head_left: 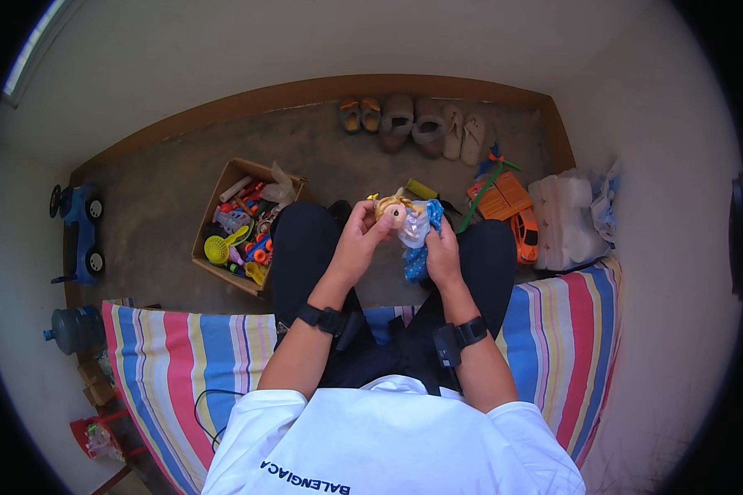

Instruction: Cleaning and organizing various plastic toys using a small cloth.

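A small doll (413,227) with blond hair and a pale top is held up between my hands, above the gap between my knees. My left hand (361,239) is closed on the doll's head, the thumb against its face. On the other side my right hand (442,254) grips the doll's blue dotted clothing (417,263), part of which hangs below the fingers. Whether this clothing is a skirt or trousers I cannot tell. Dark bands with small boxes sit on both of my wrists.
A cardboard box (209,262) full of colourful toys stands left of my knees. To the right lie an orange toy car (526,236), an orange case (504,196) and a white plastic-wrapped bundle (565,219). Slippers (413,124) line the far wall. A striped cloth (186,346) covers my seat.
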`<state>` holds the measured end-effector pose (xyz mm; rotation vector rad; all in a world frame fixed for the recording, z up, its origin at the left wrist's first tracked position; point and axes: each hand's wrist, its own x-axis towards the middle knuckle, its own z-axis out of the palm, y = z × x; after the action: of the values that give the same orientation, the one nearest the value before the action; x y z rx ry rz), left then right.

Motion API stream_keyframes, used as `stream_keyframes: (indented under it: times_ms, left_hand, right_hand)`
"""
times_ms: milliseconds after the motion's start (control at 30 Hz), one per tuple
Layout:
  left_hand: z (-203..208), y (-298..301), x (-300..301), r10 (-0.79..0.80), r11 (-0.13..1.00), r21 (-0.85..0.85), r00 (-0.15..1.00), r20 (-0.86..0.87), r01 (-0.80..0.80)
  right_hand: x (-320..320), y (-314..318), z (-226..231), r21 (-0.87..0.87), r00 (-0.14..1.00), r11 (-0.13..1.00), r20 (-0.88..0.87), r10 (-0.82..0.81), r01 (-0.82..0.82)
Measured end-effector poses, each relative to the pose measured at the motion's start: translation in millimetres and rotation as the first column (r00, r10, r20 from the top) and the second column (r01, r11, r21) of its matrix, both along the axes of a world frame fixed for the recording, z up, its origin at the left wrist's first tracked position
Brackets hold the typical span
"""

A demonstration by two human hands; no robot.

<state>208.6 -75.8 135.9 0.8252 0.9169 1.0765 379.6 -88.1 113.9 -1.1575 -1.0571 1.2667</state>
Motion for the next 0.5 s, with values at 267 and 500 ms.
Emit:
stream_keyframes:
  times_ms: [267,500]
  left_hand:
    - [-0.6,-3.6,-3.3,-0.178,0.977,0.109,0.982,-0.071,0.185]
    - [1.7,-8.8,1.3,-0.278,0.923,0.232,0.948,-0.156,0.309]
  right_hand:
    - [7.5,6.2,-15.0,-0.098,0.998,0.993,0.007,-0.068,0.069]
    - [7.8,4.4,-9.9,0.034,0.972,0.986,0.165,-0.168,0.165]
